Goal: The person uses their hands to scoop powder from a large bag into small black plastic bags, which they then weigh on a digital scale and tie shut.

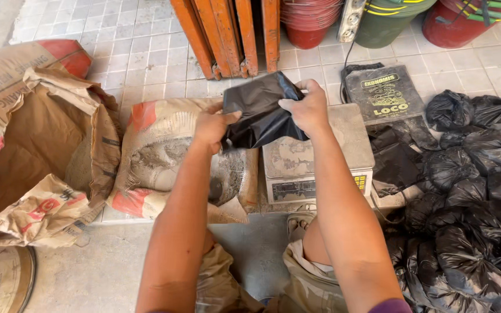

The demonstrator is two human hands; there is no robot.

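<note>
Above a dusty scale (pixel 318 152) on the tiled floor (pixel 146 52), the left hand (pixel 213 127) and right hand (pixel 307 108) both grip an empty black plastic bag (pixel 260 110), apparently working its mouth open, beside an open sack of grey powder (pixel 172 159) and a heap of tied bags (pixel 471 203).

Black plastic bag (pixel 261 110) hides fingertips of both hands & part of scale (pixel 320 156); scale display too blurred to tell.

Single head-worn view, looking steeply down and forward, close over both forearms, tiled floor (pixel 146 58) beyond; no second view.
</note>
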